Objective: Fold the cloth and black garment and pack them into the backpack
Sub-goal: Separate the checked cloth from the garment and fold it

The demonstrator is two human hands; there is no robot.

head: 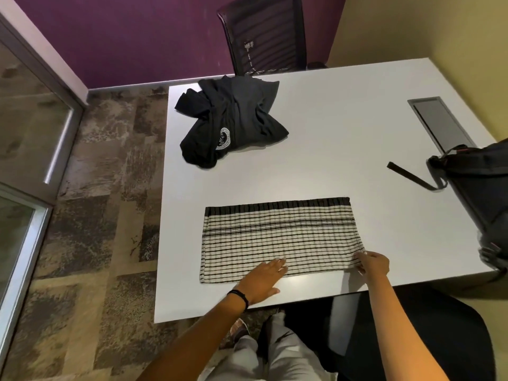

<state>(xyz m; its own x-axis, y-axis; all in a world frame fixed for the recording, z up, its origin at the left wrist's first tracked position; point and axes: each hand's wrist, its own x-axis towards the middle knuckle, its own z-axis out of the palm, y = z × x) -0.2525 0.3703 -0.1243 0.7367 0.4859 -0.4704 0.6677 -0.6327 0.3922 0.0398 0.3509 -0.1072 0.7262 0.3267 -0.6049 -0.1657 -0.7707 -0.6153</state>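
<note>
The striped cloth is laid flat as a folded rectangle at 6 o'clock on the white table. Its near edge is pressed by the left hand, fingers straight. Its 4 o'clock corner is pinched by the right hand. The black garment is heaped at 11 o'clock; the backpack is placed at 3 o'clock.

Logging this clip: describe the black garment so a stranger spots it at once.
On the white table, at its far left corner by the mesh chair, lies the black garment in a crumpled heap. Unlike the flat striped cloth, it bears a round white emblem.
</note>
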